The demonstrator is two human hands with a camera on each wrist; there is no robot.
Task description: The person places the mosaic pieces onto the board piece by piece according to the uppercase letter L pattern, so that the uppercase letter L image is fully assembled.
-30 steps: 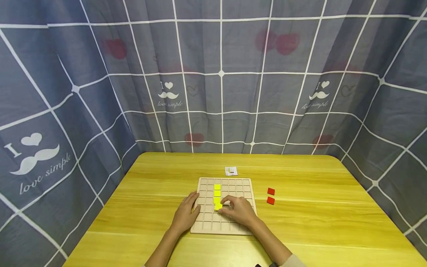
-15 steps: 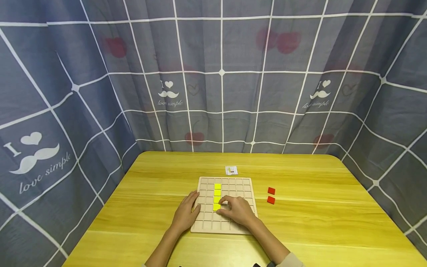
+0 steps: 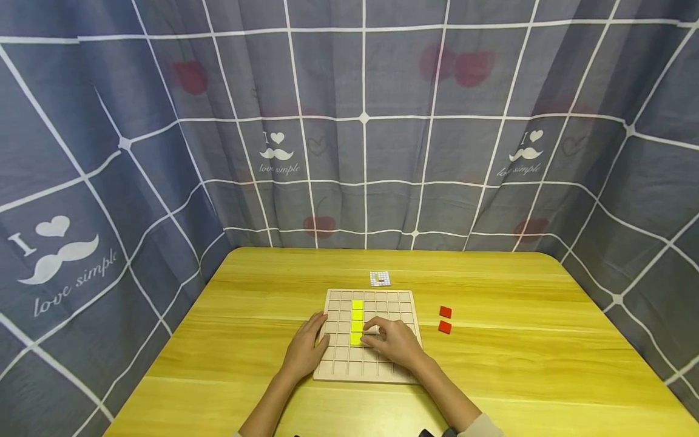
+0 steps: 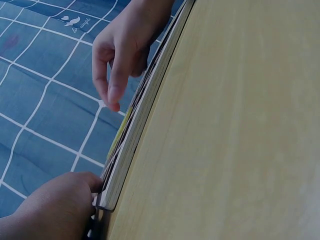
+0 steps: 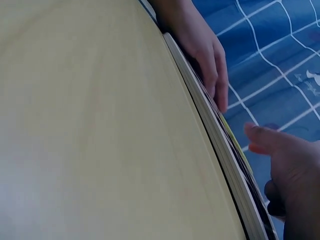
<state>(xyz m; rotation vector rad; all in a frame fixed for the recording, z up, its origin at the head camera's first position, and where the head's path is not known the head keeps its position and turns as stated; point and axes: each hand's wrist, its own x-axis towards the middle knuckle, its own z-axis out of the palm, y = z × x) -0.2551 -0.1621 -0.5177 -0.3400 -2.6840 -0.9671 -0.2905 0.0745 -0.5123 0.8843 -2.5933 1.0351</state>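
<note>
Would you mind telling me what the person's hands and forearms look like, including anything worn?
The left hand and right hand are bare, without gloves. The forearms are largely bare too. A light beige sleeve shows on the right, with a dark item beside it, too cropped to identify; only a sliver of sleeve shows on the left.

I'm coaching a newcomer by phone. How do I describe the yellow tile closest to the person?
On the wooden table lies a pale wooden grid board. Four yellow tiles form a column on it. The wanted tile sits at its near end, beside the thumb of the right hand.
</note>
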